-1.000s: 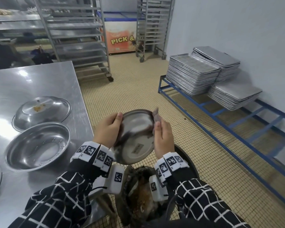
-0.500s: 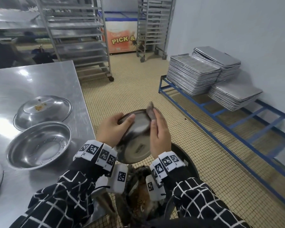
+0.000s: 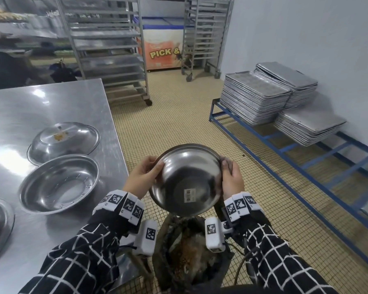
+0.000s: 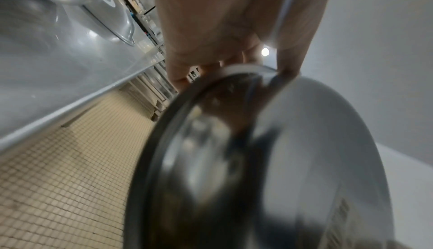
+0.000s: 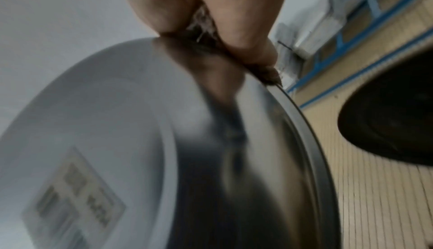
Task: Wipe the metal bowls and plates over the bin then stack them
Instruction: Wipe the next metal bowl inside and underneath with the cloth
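Bowl (image 3: 188,179), underside with barcode sticker up, held tilted over the bin (image 3: 191,257). Left hand (image 3: 143,177) grips its left rim, thumb on top. Right hand (image 3: 232,179) grips the right rim, pinching a dirty rag (image 5: 201,23) against it. Table (image 3: 51,102) at left carries an upright bowl (image 3: 60,183) and an upturned bowl (image 3: 64,141).

The bowl (image 3: 188,179) shows only its underside, so its inside stays hidden. Its barcode sticker (image 3: 190,195) is too small to read. Both wrist views are smeared. The bin (image 3: 191,262) sits half covered by the wrists, and the counter (image 3: 51,102) runs off the left edge.
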